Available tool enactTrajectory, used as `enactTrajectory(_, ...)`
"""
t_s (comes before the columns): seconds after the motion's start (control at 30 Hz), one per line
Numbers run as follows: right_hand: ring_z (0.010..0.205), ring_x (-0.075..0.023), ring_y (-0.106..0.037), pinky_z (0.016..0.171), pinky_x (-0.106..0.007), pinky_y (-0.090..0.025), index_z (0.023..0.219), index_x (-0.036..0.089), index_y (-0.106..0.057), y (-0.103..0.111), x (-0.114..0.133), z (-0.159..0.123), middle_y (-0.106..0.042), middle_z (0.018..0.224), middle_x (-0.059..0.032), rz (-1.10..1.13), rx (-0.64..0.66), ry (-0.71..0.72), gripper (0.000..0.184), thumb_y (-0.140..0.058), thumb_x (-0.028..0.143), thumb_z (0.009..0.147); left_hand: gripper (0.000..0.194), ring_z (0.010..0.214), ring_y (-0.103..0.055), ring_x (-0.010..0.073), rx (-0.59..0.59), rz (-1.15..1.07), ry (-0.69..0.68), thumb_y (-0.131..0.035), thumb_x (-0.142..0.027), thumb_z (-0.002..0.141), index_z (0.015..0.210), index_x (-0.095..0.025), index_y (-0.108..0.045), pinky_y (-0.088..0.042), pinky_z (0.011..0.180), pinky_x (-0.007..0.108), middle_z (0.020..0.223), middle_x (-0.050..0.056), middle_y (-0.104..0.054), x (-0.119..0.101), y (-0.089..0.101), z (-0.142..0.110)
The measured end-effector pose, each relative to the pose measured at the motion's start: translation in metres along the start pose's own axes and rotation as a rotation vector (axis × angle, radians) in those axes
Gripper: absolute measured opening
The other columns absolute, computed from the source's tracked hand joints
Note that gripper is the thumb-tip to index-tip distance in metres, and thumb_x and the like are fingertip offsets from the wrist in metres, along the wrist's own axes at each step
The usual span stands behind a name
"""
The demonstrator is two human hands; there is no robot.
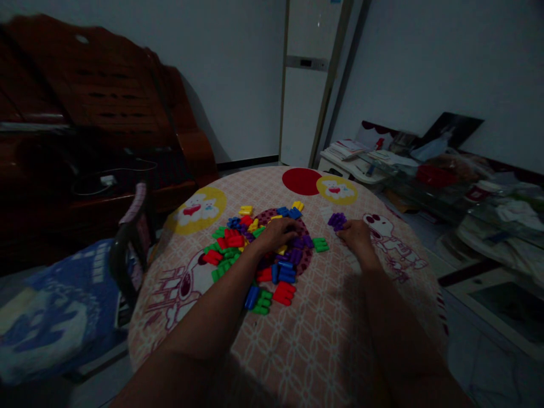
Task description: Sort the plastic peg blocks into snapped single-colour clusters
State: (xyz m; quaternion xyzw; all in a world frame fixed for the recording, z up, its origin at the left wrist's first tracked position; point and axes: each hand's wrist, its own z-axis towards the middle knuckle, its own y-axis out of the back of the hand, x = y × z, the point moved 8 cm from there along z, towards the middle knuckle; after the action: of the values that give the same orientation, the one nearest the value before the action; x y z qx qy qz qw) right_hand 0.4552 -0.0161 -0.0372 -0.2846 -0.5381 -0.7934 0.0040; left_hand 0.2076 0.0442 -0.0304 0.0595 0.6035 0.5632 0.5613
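My left hand is over the pile of plastic building blocks, its fingers loosely bent and apart. No block shows in it, and its fingertips are partly hidden. Close below its fingers lie purple blocks. To the right, my right hand is closed on a purple block, which appears to be a joined cluster at the table's right side. A pale, clear-looking block sits just left of that cluster. Between my hands is a green block. Red blocks and blue blocks lie nearer me.
A patterned cloth covers the round table. At left stand a chair with a blue cover and a wooden sofa. A cluttered glass side table is at right. A tall white cabinet-like unit stands behind.
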Motion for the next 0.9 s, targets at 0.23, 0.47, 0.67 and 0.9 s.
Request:
enactTrajectory(0.23, 0.063, -0.0194, -0.067, 0.058, -0.025, -0.042, 0.068, 0.015, -0.074, 0.000, 0.005, -0.004, -0.071, 0.061, -0.0076, -0.039, 0.031, 0.008, 0.010, -0.070, 0.022, 0.074, 0.021, 0.101, -0.068, 0.0205, 0.005, -0.005, 0.001, -0.060, -0.016, 0.087, 0.105, -0.017, -0.072, -0.050, 0.093, 0.033, 0.106, 0.006, -0.075, 0.000, 0.000, 0.001)
enactTrajectory(0.47, 0.074, -0.0242, -0.070, 0.062, -0.028, -0.042, 0.073, 0.014, -0.076, 0.004, 0.012, -0.005, -0.076, 0.076, -0.0138, -0.173, -0.068, 0.031, 0.018, -0.069, 0.029, 0.079, 0.020, 0.102, -0.068, 0.0209, -0.004, -0.017, -0.005, -0.061, -0.017, 0.087, 0.103, -0.017, -0.073, -0.050, 0.094, 0.033, 0.107, 0.007, -0.075, 0.000, 0.001, 0.001)
enactTrajectory(0.67, 0.074, -0.0237, -0.069, 0.063, -0.029, -0.042, 0.077, 0.016, -0.076, -0.001, 0.016, -0.009, -0.076, 0.078, -0.0124, -0.217, -0.111, 0.113, 0.021, -0.068, 0.034, 0.084, 0.021, 0.101, -0.067, 0.0203, 0.002, -0.011, 0.005, -0.060, -0.018, 0.088, 0.104, -0.019, -0.074, -0.050, 0.095, 0.033, 0.106, 0.006, -0.076, -0.001, 0.000, 0.001)
enactTrajectory(0.9, 0.076, -0.0255, -0.068, 0.065, -0.032, -0.041, 0.082, 0.014, -0.075, 0.006, 0.028, -0.017, -0.075, 0.083, -0.0154, -0.275, -0.105, 0.104, 0.027, -0.067, 0.039, 0.089, 0.029, 0.100, -0.068, 0.0219, -0.085, 0.034, 0.053, -0.051, -0.012, 0.090, 0.107, -0.017, -0.073, -0.051, 0.095, 0.037, 0.106, 0.008, -0.075, -0.002, 0.010, 0.000)
